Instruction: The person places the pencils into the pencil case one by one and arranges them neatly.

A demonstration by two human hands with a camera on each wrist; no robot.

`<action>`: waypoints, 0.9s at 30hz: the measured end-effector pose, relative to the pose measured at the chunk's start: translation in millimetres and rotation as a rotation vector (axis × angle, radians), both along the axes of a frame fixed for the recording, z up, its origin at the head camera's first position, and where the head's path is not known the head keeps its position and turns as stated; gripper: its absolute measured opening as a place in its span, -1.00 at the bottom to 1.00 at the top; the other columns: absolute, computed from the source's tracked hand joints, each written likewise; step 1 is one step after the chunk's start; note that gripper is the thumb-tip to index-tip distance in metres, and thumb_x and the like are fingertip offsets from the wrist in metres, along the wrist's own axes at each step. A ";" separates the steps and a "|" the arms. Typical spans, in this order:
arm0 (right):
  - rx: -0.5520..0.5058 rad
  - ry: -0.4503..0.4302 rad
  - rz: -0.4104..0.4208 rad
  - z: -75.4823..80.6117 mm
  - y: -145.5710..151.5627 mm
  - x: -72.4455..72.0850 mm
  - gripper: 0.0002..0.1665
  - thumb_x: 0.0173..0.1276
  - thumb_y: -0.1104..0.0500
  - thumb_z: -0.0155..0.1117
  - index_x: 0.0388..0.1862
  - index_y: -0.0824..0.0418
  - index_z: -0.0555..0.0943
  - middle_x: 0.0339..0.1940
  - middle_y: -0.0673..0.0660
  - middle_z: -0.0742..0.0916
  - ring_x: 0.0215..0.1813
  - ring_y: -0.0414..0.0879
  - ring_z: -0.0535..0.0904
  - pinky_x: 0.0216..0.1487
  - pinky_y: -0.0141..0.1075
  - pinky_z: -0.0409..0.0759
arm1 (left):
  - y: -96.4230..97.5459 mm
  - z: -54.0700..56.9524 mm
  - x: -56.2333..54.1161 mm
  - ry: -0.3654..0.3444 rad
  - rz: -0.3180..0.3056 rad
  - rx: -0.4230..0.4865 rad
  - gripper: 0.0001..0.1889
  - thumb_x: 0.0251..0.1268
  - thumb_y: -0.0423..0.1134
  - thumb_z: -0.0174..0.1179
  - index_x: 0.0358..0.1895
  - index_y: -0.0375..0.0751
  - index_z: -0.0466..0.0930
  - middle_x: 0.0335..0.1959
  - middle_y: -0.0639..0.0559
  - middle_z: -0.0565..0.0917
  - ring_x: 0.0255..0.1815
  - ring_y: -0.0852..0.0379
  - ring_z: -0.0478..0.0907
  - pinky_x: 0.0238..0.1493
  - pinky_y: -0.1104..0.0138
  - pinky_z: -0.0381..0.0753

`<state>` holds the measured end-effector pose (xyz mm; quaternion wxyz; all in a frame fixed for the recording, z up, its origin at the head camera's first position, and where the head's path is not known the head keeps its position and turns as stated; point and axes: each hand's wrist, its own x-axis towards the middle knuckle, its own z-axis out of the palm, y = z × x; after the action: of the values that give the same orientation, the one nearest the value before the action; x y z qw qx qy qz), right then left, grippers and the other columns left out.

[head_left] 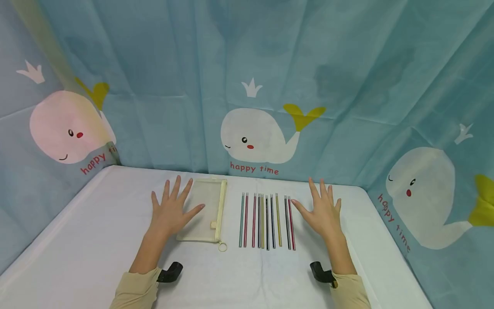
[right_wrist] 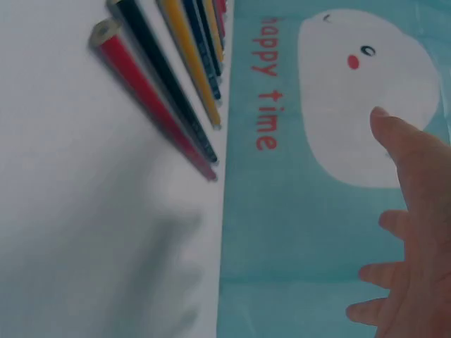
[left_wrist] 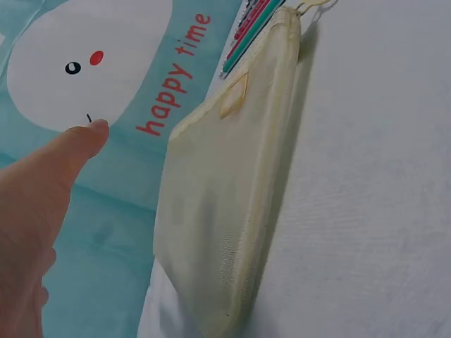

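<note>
My left hand (head_left: 170,214), fingers spread wide, hovers at the left side of a cream mesh zip pouch (head_left: 202,221). A ring pull hangs at the pouch's near right corner, and the left wrist view shows the pouch (left_wrist: 211,190) lying flat beyond my thumb. Several pencils lie in a row right of it, from a teal pencil (head_left: 241,219) to a red pencil (head_left: 291,223), with yellow and dark ones between. My right hand (head_left: 322,214) is spread just right of the row. Both hands hold nothing.
A white cloth covers the table (head_left: 231,279). Behind and beside it hangs a blue curtain (head_left: 166,128) printed with whales. Black wrist mounts (head_left: 170,272) sit by both beige sleeves (head_left: 135,292).
</note>
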<state>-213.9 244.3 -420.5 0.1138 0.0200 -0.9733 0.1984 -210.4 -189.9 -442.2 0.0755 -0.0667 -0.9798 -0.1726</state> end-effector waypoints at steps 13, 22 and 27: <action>-0.119 0.031 0.099 5.5 -35.5 -8.8 0.10 0.48 -0.22 0.36 0.76 0.18 0.10 0.67 0.42 0.29 0.66 0.39 0.18 0.52 0.40 0.21 | 14.5 -3.2 5.7 -0.071 -0.045 0.090 -0.02 0.49 0.40 0.04 0.76 -0.06 -0.06 0.73 -0.35 -0.06 0.67 -0.60 -0.15 0.42 -0.60 -0.13; -0.188 0.062 0.156 6.0 -61.9 -11.3 -0.06 0.52 -0.13 0.35 0.70 0.21 0.24 0.59 0.39 0.44 0.58 0.32 0.37 0.45 0.28 0.42 | 25.0 -11.9 7.9 0.016 -0.068 0.165 -0.10 0.54 0.21 0.13 0.72 -0.22 0.05 0.67 -0.43 0.13 0.56 -0.64 0.15 0.34 -0.52 0.26; -0.229 0.075 0.178 6.7 -76.4 -13.2 -0.12 0.53 -0.06 0.36 0.66 0.27 0.30 0.55 0.39 0.49 0.57 0.32 0.39 0.49 0.24 0.40 | 33.0 -12.7 12.1 0.030 -0.070 0.184 -0.15 0.54 0.16 0.16 0.68 -0.25 0.15 0.62 -0.46 0.23 0.50 -0.61 0.27 0.23 -0.51 0.38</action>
<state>-227.1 167.8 -413.8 0.1336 0.1003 -0.9337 0.3167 -198.3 -156.9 -454.9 0.0901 -0.0961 -0.9557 -0.2634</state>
